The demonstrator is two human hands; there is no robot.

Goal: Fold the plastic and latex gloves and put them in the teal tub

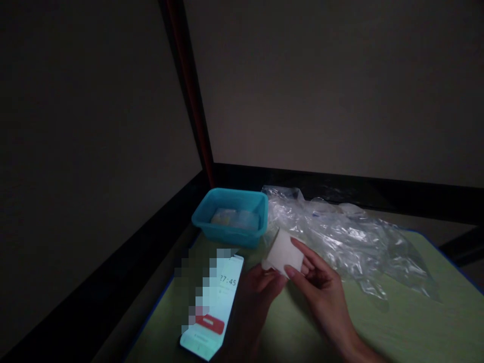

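Observation:
Both my hands are at the middle of the table, around a small white, flat-sided piece (284, 253) that looks like paper or thin card; its exact kind is unclear. My right hand (321, 285) grips it from the right, thumb on the near face and fingers along the far edge. My left hand (262, 287), darker in shadow, is closed at its lower left corner, thumb against the edge. A bit of thin, pale material shows at that corner. Part of the left fingers is hidden behind the piece.
A turquoise plastic basket (230, 236) with clear packets inside stands at the back left. Crumpled clear plastic bags (340, 237) spread across the back right. A lit phone (215, 307) showing a timer lies left of my hands on the green table (423, 322). Walls rise behind.

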